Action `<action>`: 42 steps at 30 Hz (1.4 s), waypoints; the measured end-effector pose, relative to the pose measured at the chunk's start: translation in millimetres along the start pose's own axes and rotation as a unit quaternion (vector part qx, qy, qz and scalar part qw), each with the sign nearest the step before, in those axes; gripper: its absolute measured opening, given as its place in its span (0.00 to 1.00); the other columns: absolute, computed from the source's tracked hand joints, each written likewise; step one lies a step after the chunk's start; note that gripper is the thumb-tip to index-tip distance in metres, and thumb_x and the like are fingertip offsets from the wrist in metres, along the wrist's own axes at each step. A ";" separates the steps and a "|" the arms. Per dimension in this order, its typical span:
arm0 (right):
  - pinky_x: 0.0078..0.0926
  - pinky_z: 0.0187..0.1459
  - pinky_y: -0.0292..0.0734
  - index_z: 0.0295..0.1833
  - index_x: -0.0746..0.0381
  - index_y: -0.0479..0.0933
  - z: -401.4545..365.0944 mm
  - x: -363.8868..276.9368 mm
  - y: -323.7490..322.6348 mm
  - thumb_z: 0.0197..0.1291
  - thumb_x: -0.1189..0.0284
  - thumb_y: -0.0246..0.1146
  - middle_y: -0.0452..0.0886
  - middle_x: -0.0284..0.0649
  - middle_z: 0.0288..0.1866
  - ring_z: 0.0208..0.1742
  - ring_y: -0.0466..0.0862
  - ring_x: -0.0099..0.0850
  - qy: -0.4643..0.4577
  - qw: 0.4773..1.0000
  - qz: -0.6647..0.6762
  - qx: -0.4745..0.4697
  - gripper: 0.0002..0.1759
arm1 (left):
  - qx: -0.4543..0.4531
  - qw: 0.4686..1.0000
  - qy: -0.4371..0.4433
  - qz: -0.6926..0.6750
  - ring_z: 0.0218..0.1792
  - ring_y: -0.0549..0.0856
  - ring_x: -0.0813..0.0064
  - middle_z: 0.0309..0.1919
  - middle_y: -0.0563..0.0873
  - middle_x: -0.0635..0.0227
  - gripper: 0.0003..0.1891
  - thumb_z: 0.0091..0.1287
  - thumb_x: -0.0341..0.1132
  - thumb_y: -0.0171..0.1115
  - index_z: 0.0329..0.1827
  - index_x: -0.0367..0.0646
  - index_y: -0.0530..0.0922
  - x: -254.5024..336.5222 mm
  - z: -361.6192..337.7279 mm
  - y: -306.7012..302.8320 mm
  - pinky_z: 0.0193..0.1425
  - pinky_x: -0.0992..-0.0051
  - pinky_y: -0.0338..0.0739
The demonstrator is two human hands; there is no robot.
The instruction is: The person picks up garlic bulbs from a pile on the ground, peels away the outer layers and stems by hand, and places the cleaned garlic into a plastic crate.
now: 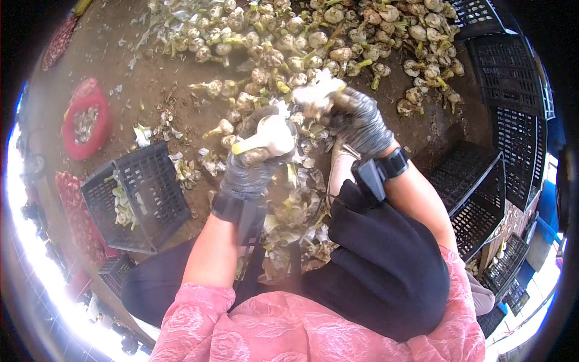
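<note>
My left hand [248,176], in a grey dirty glove, is closed around a white garlic bulb [277,135]. The bulb's pale green stem points left. Just to the right and higher up, my gloved right hand [362,125] pinches loose white garlic skin [318,92], a little blurred and apart from the bulb. Beyond both hands a large heap of unpeeled garlic bulbs [295,25] lies on the brown ground. Shed garlic skins [295,208] are piled below my hands, between my legs.
On the left a black plastic crate [163,199] holds several garlic bulbs with stems [123,205]. Behind it are a red mesh sack with a rolled rim [68,130] and another red sack [75,202]. More black crates [505,69] stand along the right side.
</note>
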State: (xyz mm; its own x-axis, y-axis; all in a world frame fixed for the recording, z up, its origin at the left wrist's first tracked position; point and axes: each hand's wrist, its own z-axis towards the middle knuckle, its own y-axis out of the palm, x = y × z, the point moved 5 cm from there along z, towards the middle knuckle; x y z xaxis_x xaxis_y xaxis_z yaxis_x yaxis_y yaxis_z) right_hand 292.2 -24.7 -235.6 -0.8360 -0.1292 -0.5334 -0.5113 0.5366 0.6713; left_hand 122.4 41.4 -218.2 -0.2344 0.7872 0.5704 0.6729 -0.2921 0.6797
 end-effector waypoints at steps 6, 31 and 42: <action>0.30 0.39 0.78 0.51 0.63 0.70 4.1 2.4 3.6 0.52 0.68 0.63 0.79 0.43 0.34 0.36 0.81 0.35 -0.102 0.757 -0.629 -0.143 0.21 | -0.043 0.987 0.072 0.140 0.46 0.79 0.70 0.46 0.77 0.65 0.32 0.48 0.38 0.70 0.56 0.42 0.67 6.2 4.1 -1.4 0.48 0.68 0.79; 0.39 0.40 0.69 0.33 0.57 0.79 -31.9 -20.5 70.5 0.40 0.67 0.66 0.77 0.37 0.28 0.36 0.76 0.42 -0.339 0.537 -0.758 -0.148 0.11 | -0.087 0.926 0.156 0.334 0.54 0.74 0.71 0.54 0.74 0.62 0.34 0.53 0.39 0.66 0.62 0.36 0.64 2.2 -1.9 0.9 0.59 0.72 0.67; 0.38 0.36 0.71 0.31 0.63 0.76 -18.8 -29.3 48.7 0.42 0.72 0.61 0.75 0.43 0.25 0.32 0.76 0.43 -0.406 0.577 -0.709 -0.015 0.08 | -0.100 0.991 -0.007 0.092 0.47 0.79 0.71 0.49 0.77 0.62 0.43 0.42 0.46 0.72 0.60 0.34 0.64 -5.9 -2.9 11.2 0.52 0.73 0.75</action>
State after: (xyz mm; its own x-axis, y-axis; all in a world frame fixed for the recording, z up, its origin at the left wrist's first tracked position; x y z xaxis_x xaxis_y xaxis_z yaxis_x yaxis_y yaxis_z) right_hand 288.0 -10.5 -177.6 0.7888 0.0187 -0.6144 -0.5797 0.3550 -0.7334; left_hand 129.3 31.9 -212.6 -0.1102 0.7174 0.6879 0.5503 -0.5323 0.6433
